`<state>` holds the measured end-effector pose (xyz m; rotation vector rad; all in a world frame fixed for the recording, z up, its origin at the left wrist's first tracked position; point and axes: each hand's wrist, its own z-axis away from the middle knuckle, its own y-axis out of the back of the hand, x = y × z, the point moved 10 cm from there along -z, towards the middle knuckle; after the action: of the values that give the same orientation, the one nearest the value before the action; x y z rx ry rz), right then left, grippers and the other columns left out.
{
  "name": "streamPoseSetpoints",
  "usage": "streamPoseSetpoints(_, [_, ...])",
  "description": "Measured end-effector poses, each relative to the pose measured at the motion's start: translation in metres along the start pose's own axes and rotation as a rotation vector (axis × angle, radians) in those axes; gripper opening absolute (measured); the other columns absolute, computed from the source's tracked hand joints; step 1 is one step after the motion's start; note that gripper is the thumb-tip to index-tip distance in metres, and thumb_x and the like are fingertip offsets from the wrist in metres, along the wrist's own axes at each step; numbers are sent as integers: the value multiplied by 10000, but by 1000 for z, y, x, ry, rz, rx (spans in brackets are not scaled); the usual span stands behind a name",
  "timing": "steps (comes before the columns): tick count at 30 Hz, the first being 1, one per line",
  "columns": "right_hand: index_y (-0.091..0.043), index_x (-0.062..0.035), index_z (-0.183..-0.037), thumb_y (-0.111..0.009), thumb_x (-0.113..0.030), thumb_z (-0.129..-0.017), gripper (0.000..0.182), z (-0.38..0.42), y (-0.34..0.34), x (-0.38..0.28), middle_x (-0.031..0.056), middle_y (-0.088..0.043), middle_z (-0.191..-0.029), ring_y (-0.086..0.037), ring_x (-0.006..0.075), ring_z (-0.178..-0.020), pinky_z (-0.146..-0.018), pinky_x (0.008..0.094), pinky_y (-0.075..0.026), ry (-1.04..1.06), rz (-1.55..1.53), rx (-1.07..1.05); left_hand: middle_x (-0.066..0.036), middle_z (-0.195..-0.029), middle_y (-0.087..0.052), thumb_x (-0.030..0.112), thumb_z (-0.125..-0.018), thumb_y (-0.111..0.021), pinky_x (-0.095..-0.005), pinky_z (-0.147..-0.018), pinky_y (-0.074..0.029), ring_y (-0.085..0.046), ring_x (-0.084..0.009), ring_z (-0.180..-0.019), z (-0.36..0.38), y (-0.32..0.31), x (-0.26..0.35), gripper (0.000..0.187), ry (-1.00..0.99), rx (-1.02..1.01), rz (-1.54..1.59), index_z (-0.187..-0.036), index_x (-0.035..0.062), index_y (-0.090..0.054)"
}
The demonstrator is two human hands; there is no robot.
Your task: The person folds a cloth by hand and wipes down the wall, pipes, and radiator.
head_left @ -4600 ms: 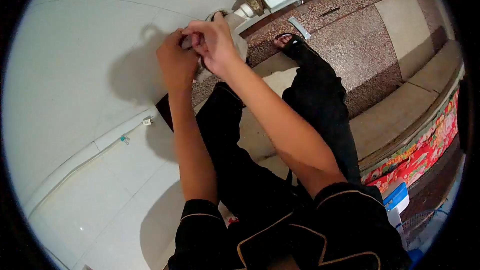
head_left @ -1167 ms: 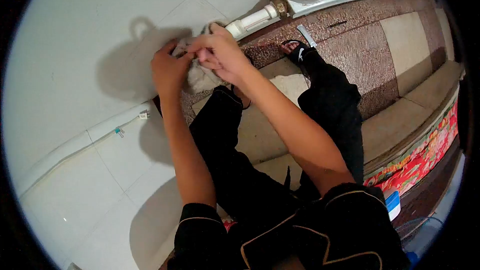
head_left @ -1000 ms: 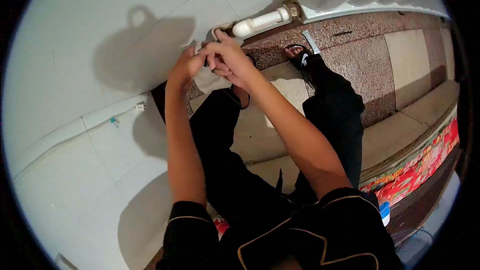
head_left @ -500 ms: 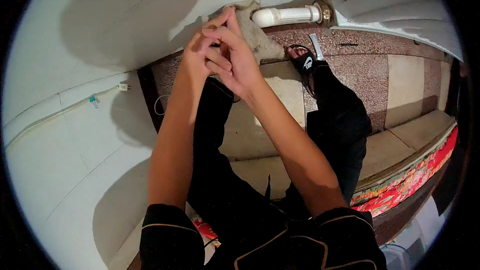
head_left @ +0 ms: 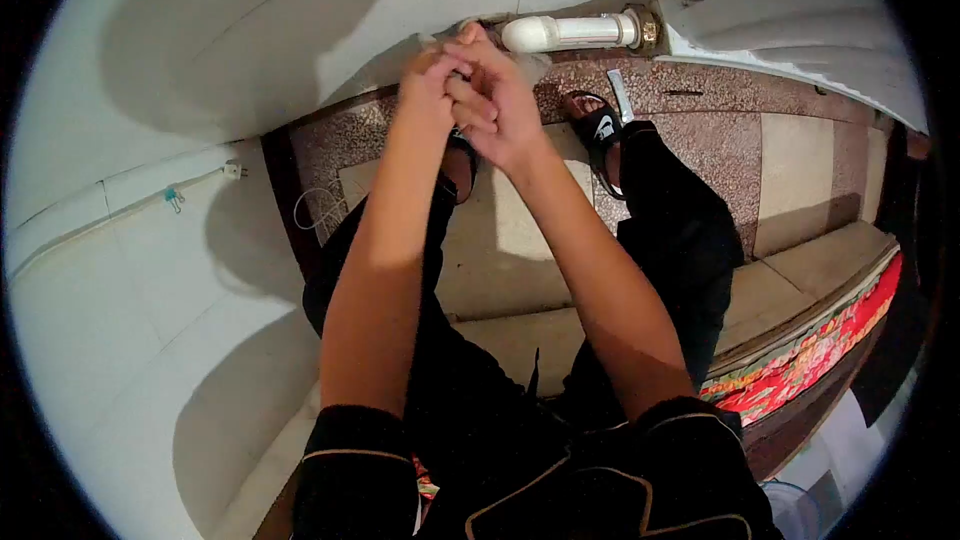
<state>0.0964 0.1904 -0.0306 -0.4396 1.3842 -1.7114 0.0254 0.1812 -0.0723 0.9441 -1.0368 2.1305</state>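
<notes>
My left hand [head_left: 428, 78] and my right hand [head_left: 503, 100] are pressed together in front of me, their bent fingers overlapping. Both are closed. A pale beige cloth [head_left: 533, 64] shows in bunched bits behind the fingers and bends with the hands' motion. Most of it is hidden by the hands, and their edges are slightly blurred. Past the fingertips is the base of the white wall [head_left: 420, 0].
A white pipe [head_left: 575, 33] with a brass fitting [head_left: 645, 30] runs along the wall to a white radiator [head_left: 790, 25]. A sandalled foot [head_left: 600, 130] rests on the tiled floor [head_left: 700, 160]. A thin cable [head_left: 318, 208] lies at left; a red floral fabric [head_left: 800, 370] lines the edge at right.
Both hands have shifted right and slightly down, and the fingers have drawn closer together. The cloth, spread wide behind them before, now shows far less. The view has shifted slightly.
</notes>
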Motion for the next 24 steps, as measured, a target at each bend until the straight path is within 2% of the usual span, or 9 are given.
streamPoseSetpoints(5, [-414,-176,-864,-589,-98,-849,193,1,-15,-6,-45,-459,-693,-288,45,-379,-324,194,-203,19,23,-5,-100,-825,-594,317,-851,-591,-273,-640,-530,-641,-242,-860,2,-4,-1,339,129,44,-93,-906,-14,-641])
streamPoseSetpoints(7, [-449,-171,-900,-577,-89,-859,157,14,-48,-6,-38,-487,-698,-294,46,-371,-319,187,-204,15,85,-34,-107,-905,-625,311,-861,-599,-288,-729,-532,-637,-220,-923,18,-22,41,358,-209,-106,122,-995,-15,-659])
streamPoseSetpoints(8, [-485,-166,-936,-565,-81,-870,135,21,-56,-4,-31,-515,-702,-300,47,-364,-314,181,-204,8,146,-57,-109,-1016,-645,299,-862,-611,-308,-802,-510,-620,-209,-944,37,-30,54,358,-253,-172,111,-1067,11,-667])
streamPoseSetpoints(13, [-503,-169,-1114,-572,-137,-886,240,32,-62,-5,-16,-533,-663,-302,45,-363,-338,194,-214,14,338,-83,-65,-1051,-608,214,-820,-693,-288,-812,-466,-584,-180,-922,63,-37,92,321,-519,-221,17,-1063,8,-652])
streamPoseSetpoints(15, [-547,-117,-1114,-596,-191,-900,232,41,-44,-30,-30,-491,-574,-317,37,-372,-344,196,-214,119,551,129,-53,-1042,-588,148,-797,-726,-278,-825,-454,-570,-150,-936,52,-24,75,336,-187,-3,-68,-1080,6,-615])
streamPoseSetpoints(17, [-641,-92,-857,-670,-260,-863,171,54,-41,-61,-53,-451,-528,-389,38,-430,-391,202,-258,189,683,176,-49,-1048,-593,117,-779,-747,-285,-847,-449,-561,-131,-956,66,-27,81,396,-161,-30,-171,-1121,17,-572])
streamPoseSetpoints(19, [-655,-78,-872,-663,-248,-862,170,71,-43,-80,-31,-525,-611,-454,57,-485,-451,204,-334,171,891,169,-52,-1037,-597,101,-747,-782,-292,-843,-458,-560,-130,-963,75,-42,70,450,-127,-228,-455,-1135,25,-566])
streamPoseSetpoints(21, [-656,-66,-921,-658,-240,-860,185,88,-51,-93,-11,-562,-683,-492,68,-540,-500,209,-376,239,1013,136,-64,-1077,-585,107,-736,-800,-292,-821,-471,-558,-143,-980,89,-49,70,557,-140,-300,-433,-1208,34,-514])
streamPoseSetpoints(24, [-651,-44,-1011,-645,-220,-863,230,116,-60,-112,7,-611,-838,-546,77,-711,-638,222,-438,305,1205,50,-52,-1132,-608,72,-804,-731,-314,-942,-463,-579,-182,-1063,107,-50,30,479,171,-398,-152,-1235,42,-525])
